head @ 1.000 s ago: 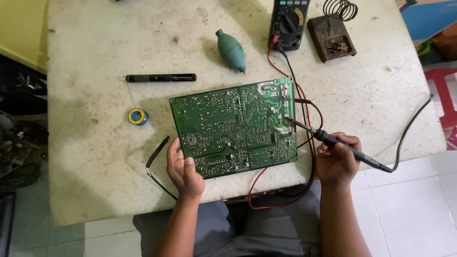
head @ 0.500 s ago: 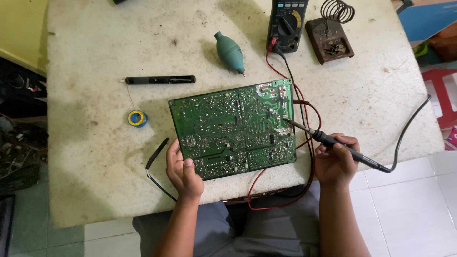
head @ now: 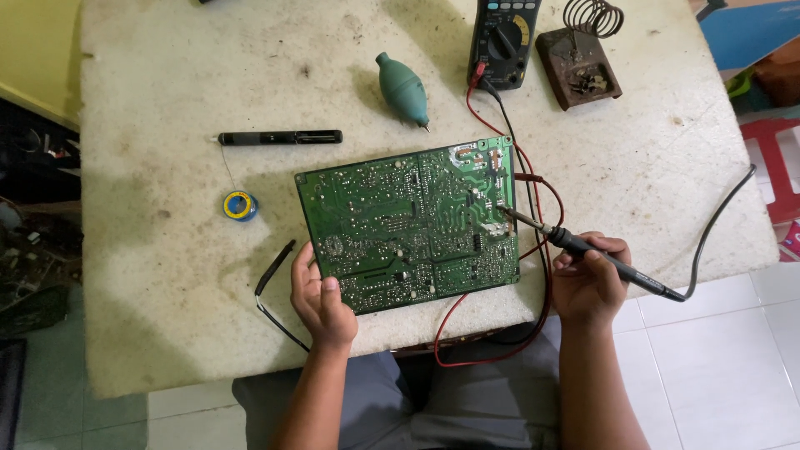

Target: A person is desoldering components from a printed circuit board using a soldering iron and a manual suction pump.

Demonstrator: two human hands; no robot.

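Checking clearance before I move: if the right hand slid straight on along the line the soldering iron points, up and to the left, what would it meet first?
The right hand holds the soldering iron, whose tip already sits at the green circuit board; the board's right edge comes first, probably.

**Bare forearms, grey clothing**

Both arms are bare from elbow to fingertips, with no sleeves, watch, rings or gloves in sight. The left hand [head: 321, 302] shows at about 7 o'clock in the head view, the right hand [head: 587, 279] at about 4 o'clock. Grey fabric covers the lap [head: 400, 408] at 6 o'clock, creased between the forearms.
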